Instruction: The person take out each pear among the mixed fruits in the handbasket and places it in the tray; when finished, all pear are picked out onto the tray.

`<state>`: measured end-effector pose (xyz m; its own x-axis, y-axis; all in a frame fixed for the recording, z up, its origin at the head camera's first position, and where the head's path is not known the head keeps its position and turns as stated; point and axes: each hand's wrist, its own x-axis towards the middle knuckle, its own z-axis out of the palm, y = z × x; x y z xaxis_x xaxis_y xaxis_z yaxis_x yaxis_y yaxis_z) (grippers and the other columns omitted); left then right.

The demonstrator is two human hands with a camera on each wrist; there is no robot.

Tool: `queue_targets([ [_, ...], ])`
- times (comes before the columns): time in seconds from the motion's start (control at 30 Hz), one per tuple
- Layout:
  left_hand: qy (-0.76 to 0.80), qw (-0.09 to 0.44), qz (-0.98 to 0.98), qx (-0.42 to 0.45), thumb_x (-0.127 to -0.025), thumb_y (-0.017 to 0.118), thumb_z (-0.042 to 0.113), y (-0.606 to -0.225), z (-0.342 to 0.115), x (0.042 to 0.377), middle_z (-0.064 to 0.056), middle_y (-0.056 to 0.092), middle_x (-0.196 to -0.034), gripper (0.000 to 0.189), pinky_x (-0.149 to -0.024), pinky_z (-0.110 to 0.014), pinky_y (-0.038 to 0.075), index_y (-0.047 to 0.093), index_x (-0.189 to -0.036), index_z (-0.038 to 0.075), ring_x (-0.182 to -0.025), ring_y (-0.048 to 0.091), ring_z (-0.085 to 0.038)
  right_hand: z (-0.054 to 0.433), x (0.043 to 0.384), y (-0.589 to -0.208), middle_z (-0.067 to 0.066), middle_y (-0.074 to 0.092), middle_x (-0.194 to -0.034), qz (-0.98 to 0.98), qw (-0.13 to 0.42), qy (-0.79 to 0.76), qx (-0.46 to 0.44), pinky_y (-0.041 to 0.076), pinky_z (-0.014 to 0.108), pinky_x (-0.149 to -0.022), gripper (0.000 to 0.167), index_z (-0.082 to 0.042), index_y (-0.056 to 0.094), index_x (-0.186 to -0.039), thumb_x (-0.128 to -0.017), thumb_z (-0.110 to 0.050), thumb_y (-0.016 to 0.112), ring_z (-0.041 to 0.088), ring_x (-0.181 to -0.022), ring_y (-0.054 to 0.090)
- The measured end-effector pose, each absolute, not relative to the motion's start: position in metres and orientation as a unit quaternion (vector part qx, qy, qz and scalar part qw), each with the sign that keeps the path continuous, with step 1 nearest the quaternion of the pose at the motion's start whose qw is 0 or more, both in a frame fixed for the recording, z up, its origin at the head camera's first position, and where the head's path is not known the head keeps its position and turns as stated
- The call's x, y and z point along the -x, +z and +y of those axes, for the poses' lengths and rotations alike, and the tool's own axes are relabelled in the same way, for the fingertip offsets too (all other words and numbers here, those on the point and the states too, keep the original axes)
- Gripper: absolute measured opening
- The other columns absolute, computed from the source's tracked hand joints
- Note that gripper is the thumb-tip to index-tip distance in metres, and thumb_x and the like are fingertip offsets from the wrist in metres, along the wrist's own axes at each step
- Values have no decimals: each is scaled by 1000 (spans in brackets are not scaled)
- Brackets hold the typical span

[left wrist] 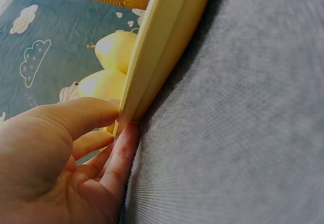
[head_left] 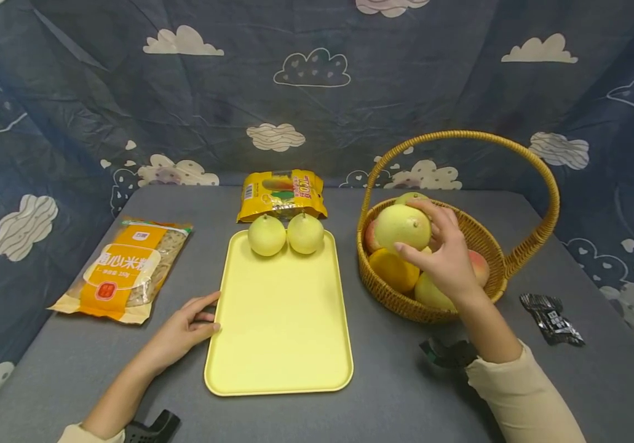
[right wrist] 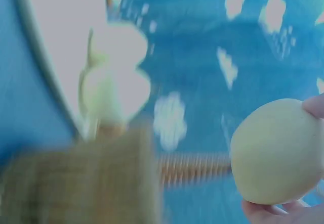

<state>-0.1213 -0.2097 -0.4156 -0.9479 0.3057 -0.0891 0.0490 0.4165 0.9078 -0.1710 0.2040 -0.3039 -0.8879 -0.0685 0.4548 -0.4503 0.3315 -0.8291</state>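
My right hand [head_left: 446,255] grips a pale yellow-green pear [head_left: 403,232] above the woven basket [head_left: 383,294]. In the right wrist view, fingertips and thumb lie on opposite sides of this pear [right wrist: 278,153]. Peaches [head_left: 479,268], a yellow-orange fruit [head_left: 394,271] and more pale fruit are in the basket, partly hidden by the hand. At the left rim of the yellow tray [head_left: 278,332], my left hand [head_left: 184,329] holds the edge; the left wrist view shows thumb and finger on either side of that rim [left wrist: 152,57]. Two pears [head_left: 267,235] sit side by side at the tray's far end.
A yellow snack packet [head_left: 280,191] lies behind the tray. To the left is an orange-labelled food bag [head_left: 125,267]. A small black wrapped packet [head_left: 553,320] lies right of the basket, whose tall handle [head_left: 551,203] arches over it. A cloud-patterned cloth [head_left: 317,111] hangs behind.
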Motion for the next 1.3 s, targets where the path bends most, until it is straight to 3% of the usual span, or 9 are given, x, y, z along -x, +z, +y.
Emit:
queue_targets([
  [0.27,531,121,832,-108,-86,61,14,-416,-210,122,-19,33,-132,63,-79,-25,45,30,-140,2,-104,46,-28,135,173,-307,9,39,-120,-746,77,606,-265,47,30,-77,62,-8,46,-130,-74,3,69,23,-99,48],
  [0.57,522,102,839,-113,-86,61,12,-418,-208,121,-19,35,-130,61,-77,-25,46,32,-139,3,-101,47,-26,77,176,-333,15,39,-128,-755,-53,616,-219,49,35,-71,56,1,45,-128,-76,1,67,31,-96,52],
  [0.8,517,103,843,-112,-86,61,12,-419,-209,122,-19,36,-129,62,-78,-26,45,32,-139,2,-101,46,-26,56,184,-351,13,45,-128,-775,-90,591,-205,43,33,-83,54,2,49,-124,-75,-1,69,24,-103,50],
  [1.07,520,115,839,-111,-86,61,14,-419,-209,122,-19,34,-131,63,-79,-27,45,30,-140,2,-103,46,-27,45,193,-363,14,46,-127,-768,-105,601,-195,43,32,-84,54,3,48,-125,-75,0,70,26,-104,49],
  [1.3,521,111,839,-111,-86,61,14,-418,-210,121,-19,35,-130,62,-79,-27,45,31,-139,3,-103,46,-26,36,209,-391,5,46,-129,-777,-92,590,-199,40,38,-88,57,-9,50,-127,-75,-12,73,22,-109,46],
])
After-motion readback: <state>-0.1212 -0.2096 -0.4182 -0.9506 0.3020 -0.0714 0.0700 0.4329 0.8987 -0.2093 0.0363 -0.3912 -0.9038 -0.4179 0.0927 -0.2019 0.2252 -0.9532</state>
